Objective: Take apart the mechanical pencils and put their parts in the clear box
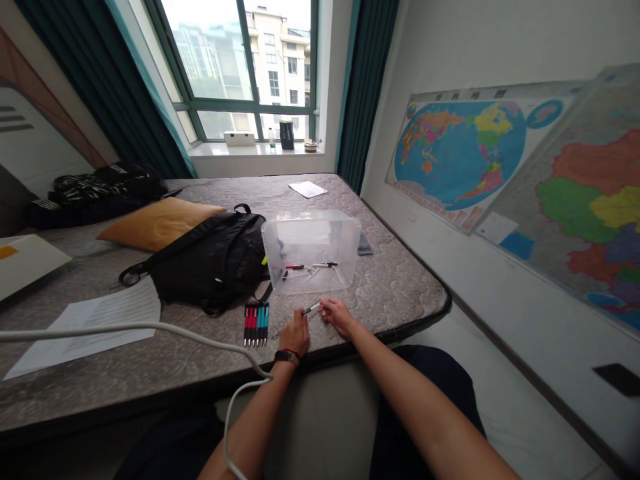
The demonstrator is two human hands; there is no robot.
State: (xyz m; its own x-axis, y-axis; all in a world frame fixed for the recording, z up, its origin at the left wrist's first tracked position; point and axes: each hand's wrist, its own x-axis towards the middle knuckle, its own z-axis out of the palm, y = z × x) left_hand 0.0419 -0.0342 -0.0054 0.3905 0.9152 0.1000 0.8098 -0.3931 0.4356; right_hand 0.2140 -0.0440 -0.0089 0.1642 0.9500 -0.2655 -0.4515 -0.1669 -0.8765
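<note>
"What's in your hands?"

"A pen [312,307], slim with a pale barrel. My left grip [294,335] and right grip [339,317] are both closed on it, one at each end, just in front of the clear plastic box [311,248]. A watch [287,357] sits on my left wrist."

"And inside the box?"

"Pen parts [310,269]: red and black pieces and thin metal bits, lying on the bottom."

"What's around the box?"

"In front of it and to the left, a row of pens [257,324] with red and blue barrels lies side by side on the mattress [395,293]. A black bag [210,260] touches the box's left side. Behind the box is a sheet of paper [307,189], and a phone [365,245] lies just beside its right rear corner."

"Any writing you can read?"

"No. The world map [460,153] on the wall right of the box has a heading, and the mattress edge has small lettering near my left grip. Both are too small to read."
</note>
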